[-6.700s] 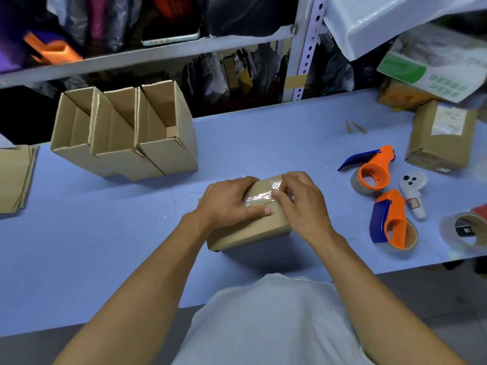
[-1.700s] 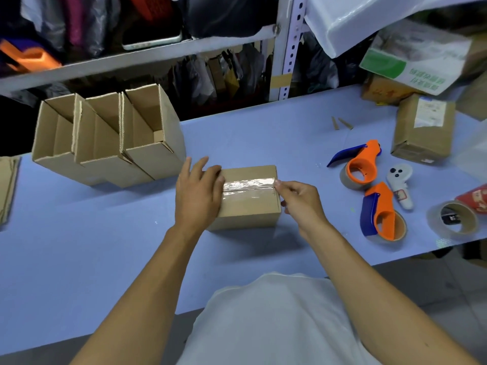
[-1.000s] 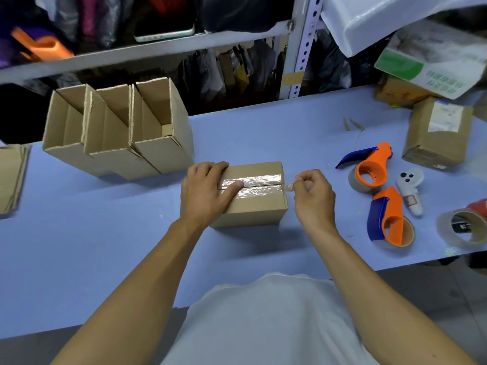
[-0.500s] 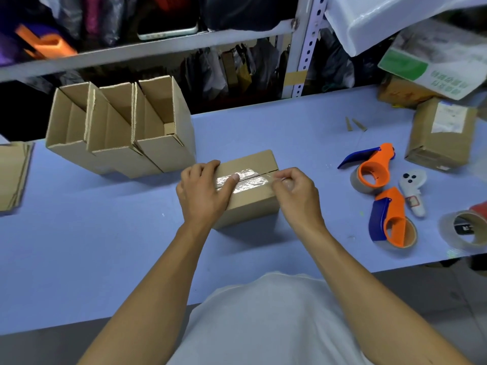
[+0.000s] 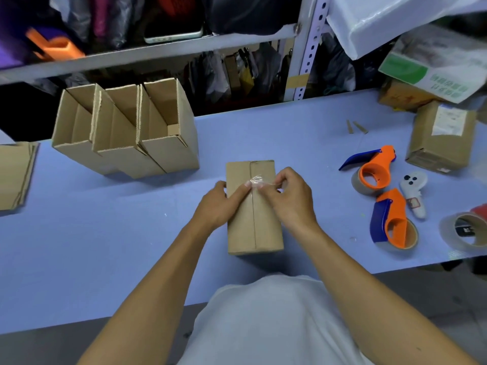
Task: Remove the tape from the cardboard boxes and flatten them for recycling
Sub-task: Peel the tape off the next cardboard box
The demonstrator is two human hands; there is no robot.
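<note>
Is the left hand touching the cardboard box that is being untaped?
Touching. The head view shows the left hand lying against the left side of the cardboard box, its thumb pressed on the box top beside the crumpled clear tape pinched by the right hand.

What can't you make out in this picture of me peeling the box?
- Head view: right hand hides how much tape is lifted.
- Box underside, hidden against the table.
- Label on the far box, too small to read.
- Tape roll, cut off by the right edge.
</note>
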